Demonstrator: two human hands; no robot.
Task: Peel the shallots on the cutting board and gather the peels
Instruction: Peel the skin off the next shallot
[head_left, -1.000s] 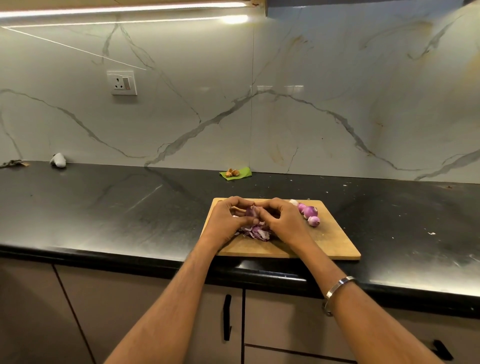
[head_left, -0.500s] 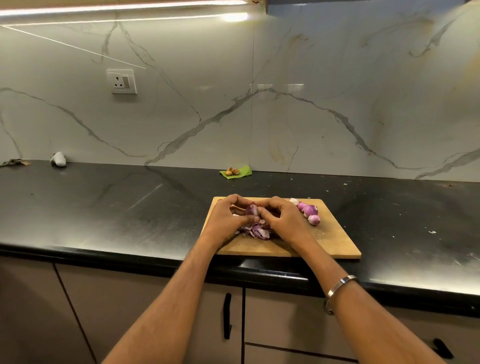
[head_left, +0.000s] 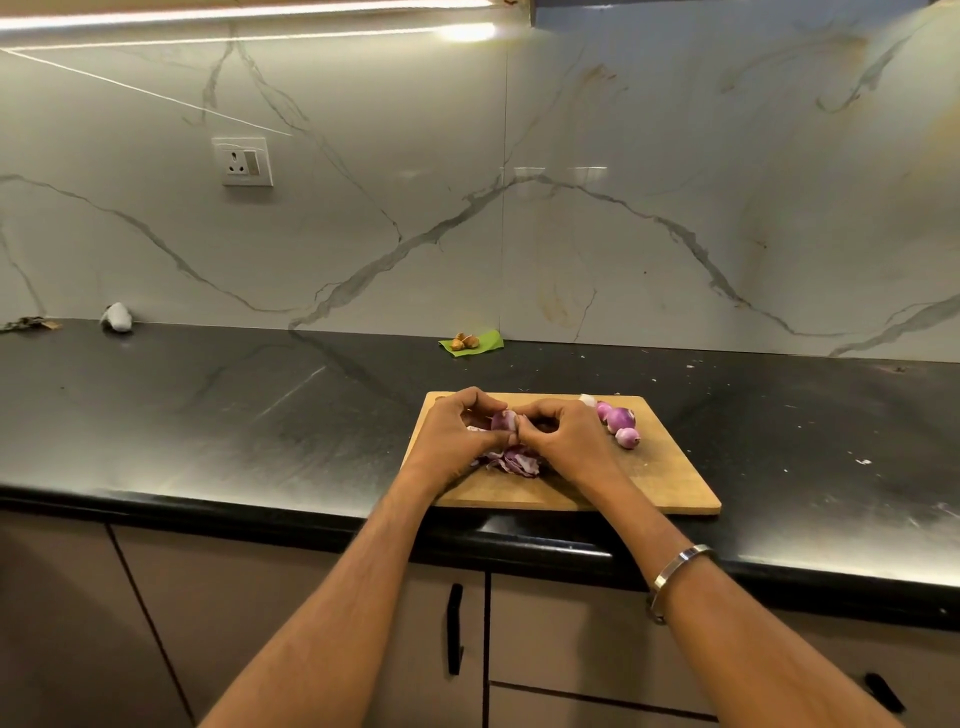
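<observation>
A wooden cutting board (head_left: 660, 478) lies at the front edge of the black counter. Above its left half, my left hand (head_left: 452, 434) and my right hand (head_left: 563, 436) meet around one purple shallot (head_left: 503, 420), with fingers of both hands curled on it. Beneath the hands a heap of purple peels (head_left: 511, 461) rests on the board. Three peeled shallots (head_left: 620, 422) lie together near the board's far right corner, next to a small white bit (head_left: 587, 399).
A green leaf with brown bits (head_left: 470, 343) sits at the backsplash behind the board. A pale object (head_left: 117, 316) and dark scraps (head_left: 26, 325) lie at the far left. A wall socket (head_left: 242, 161) is on the marble wall. Cabinet doors with black handles (head_left: 455, 629) are below.
Both hands stay on the shallot over the peel heap; the fingers have shifted slightly and more of the shallot shows between them.
</observation>
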